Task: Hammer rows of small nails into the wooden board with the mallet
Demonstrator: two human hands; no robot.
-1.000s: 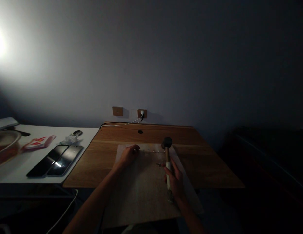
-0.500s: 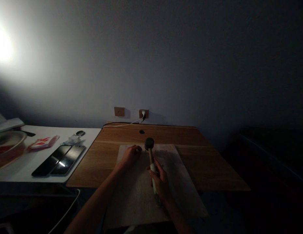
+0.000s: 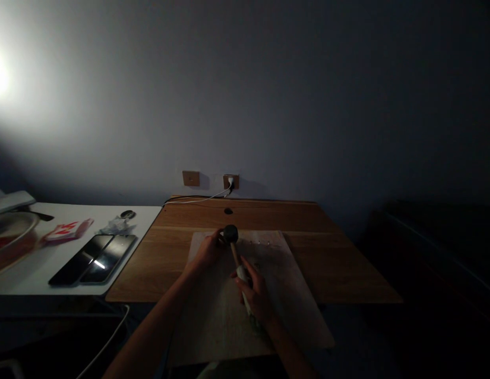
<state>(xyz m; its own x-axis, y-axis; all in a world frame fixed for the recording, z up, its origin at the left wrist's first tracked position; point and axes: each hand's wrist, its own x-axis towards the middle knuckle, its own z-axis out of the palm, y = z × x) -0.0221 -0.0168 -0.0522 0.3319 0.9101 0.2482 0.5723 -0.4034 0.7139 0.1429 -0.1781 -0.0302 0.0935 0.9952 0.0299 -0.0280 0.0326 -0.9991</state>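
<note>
My right hand (image 3: 257, 297) is wrapped around the pale handle of a mallet (image 3: 231, 234) with a wooden shaft and a dark round head. The head is raised close to the fingertips of my left hand (image 3: 210, 250). Those fingers are pinched together near the far left part of a pale wooden board (image 3: 217, 326); what they hold, if anything, is hidden by the mallet head and the dim light. Several small shiny pieces like nails (image 3: 259, 242) stand in a row along the board's far edge, right of the mallet.
Under the board is a wooden table (image 3: 339, 263). To the left, a white table (image 3: 142, 216) bears two dark phones (image 3: 106, 260), a red and white packet (image 3: 67, 231), crumpled clear plastic (image 3: 116, 225) and a bowl (image 3: 16, 231). Cables run to a wall socket (image 3: 231, 181).
The mallet head has swung left, closer to my left fingertips, and now partly covers them. My right hand has shifted slightly left with it. The small pieces on the board show more clearly.
</note>
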